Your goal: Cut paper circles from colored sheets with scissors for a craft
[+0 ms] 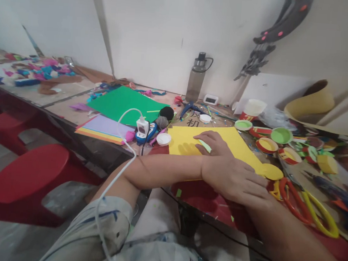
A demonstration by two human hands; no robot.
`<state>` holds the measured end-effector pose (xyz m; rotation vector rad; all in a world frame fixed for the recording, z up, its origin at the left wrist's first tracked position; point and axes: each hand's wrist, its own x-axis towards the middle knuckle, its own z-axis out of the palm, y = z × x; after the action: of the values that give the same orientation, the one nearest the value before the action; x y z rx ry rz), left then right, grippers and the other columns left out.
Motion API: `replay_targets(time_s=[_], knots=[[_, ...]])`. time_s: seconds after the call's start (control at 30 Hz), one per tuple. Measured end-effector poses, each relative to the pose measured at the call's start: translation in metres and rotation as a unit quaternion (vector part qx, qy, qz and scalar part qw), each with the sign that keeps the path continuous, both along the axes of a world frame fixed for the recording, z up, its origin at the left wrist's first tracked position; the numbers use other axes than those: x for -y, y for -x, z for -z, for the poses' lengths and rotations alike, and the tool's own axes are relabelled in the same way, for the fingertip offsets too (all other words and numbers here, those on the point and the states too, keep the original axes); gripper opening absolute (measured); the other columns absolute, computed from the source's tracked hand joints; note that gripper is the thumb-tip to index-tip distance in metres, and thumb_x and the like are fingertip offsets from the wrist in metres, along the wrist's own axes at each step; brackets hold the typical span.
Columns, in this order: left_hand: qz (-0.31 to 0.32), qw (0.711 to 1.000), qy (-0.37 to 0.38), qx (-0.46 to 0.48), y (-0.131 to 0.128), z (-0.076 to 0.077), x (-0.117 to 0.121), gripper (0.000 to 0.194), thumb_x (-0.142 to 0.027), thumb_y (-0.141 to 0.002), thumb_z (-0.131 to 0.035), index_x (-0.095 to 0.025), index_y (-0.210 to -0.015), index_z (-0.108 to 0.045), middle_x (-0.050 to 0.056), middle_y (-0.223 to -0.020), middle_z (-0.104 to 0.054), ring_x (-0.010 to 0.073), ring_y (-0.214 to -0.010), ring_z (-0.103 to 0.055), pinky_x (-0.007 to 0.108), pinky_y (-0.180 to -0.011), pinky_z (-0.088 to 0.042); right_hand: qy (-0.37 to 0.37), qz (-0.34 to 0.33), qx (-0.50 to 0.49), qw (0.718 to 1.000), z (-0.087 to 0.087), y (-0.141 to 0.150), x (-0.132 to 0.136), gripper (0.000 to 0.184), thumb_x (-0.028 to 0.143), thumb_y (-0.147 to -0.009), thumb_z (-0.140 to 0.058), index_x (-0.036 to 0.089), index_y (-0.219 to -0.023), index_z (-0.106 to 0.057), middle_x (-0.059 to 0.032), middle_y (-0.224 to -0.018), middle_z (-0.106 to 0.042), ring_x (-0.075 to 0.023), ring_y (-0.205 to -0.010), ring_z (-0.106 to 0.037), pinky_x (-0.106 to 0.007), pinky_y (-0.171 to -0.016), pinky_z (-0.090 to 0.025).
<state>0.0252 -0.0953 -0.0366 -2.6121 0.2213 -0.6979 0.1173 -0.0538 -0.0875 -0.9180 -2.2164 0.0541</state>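
My right hand [218,145] reaches in from the lower right, above a yellow sheet of paper [188,137]. Its thumb and fingers pinch a small light green piece of paper [204,145]. My left arm crosses in front of my body, and my left hand [233,179] lies over the back of the right wrist. The left fingers are stretched out across it and hold nothing I can see. Part of the right hand is hidden beneath the left one. A yellow paper disc [271,171] lies just beyond the left fingertips.
Orange-and-yellow-handled scissors [306,205] and several green and yellow paper cups [281,135] are on the right. A green sheet [124,102], stacked coloured paper [102,129], a white charger [142,126] and its cable are on the left. A bottle [196,82] stands behind. Red stools [29,171] stand left.
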Motion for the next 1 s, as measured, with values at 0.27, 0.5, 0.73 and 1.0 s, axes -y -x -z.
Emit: replay_targets(time_s=[0.27,0.5,0.73,1.0], knots=[[0.213,0.968,-0.121,0.055,-0.005,-0.010,0.022,0.049,-0.029,-0.111,-0.039,-0.054,-0.114,-0.082,0.009,-0.105,-0.076,0.0120,-0.107,-0.074,0.036,-0.074,-0.061,0.033,-0.127,0.114,0.985,-0.032,0.037,0.004,0.035,0.037,-0.104,-0.058,0.028,-0.134,-0.074,-0.0161,-0.126,-0.070,-0.0309,-0.120,-0.064,-0.054,-0.105,-0.056],[0.167,0.981,-0.092,0.043,-0.011,0.001,0.030,0.040,-0.041,-0.109,-0.043,-0.060,-0.118,-0.078,0.015,-0.096,-0.068,0.0178,-0.099,-0.073,0.046,-0.054,-0.049,0.039,-0.178,0.190,0.965,-0.034,0.086,-0.006,0.022,0.019,-0.101,-0.058,0.022,-0.106,-0.079,-0.0147,-0.124,-0.071,-0.0289,-0.113,-0.061,-0.049,-0.101,-0.054],[0.169,0.983,-0.066,0.008,-0.005,-0.007,0.020,0.043,-0.034,-0.110,-0.044,-0.057,-0.124,-0.077,0.011,-0.107,-0.074,0.0145,-0.109,-0.074,0.042,-0.068,-0.058,0.019,-0.008,0.068,0.998,-0.044,0.039,-0.001,0.020,0.025,-0.101,-0.056,0.024,-0.098,-0.075,-0.0145,-0.110,-0.075,-0.0310,-0.110,-0.066,-0.053,-0.102,-0.053],[0.041,0.995,-0.029,-0.082,0.009,-0.019,0.002,0.053,-0.025,-0.113,-0.032,-0.042,-0.132,-0.079,0.004,-0.134,-0.078,0.0086,-0.122,-0.071,0.024,-0.099,-0.059,0.045,0.127,0.034,0.990,-0.006,-0.015,-0.016,0.031,0.049,-0.097,-0.054,0.027,-0.085,-0.073,-0.0136,-0.092,-0.075,-0.0329,-0.092,-0.069,-0.057,-0.087,-0.057]])
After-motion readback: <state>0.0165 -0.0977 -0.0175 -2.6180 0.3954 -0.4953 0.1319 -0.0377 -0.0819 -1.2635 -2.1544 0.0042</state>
